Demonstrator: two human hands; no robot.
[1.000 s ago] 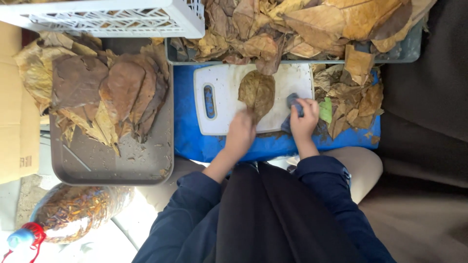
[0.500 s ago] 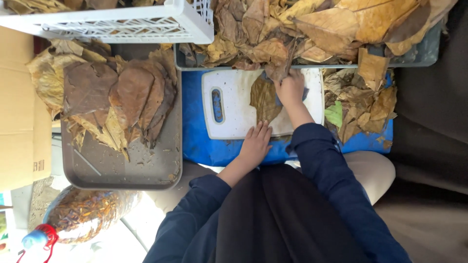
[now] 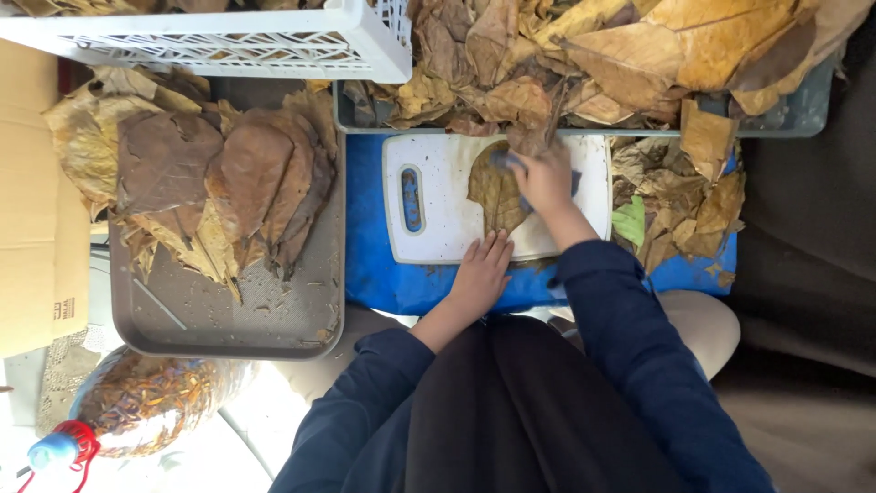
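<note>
Blue cloth (image 3: pixel 507 161) clutched in right hand (image 3: pixel 546 178) over brown leaf (image 3: pixel 494 194); left hand (image 3: pixel 481 271) flat, fingers spread.

A dry brown leaf (image 3: pixel 495 190) lies flat on my white cutting board (image 3: pixel 443 215), stem end toward me, its far tip near the board's far edge. A small blue-grey cloth (image 3: pixel 505 161) sits bunched on the leaf's far right part, mostly hidden under my fingers.

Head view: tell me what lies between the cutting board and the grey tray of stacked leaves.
In the head view, only a strip of blue mat separates the white cutting board from the grey tray; that strip is bare.
</note>
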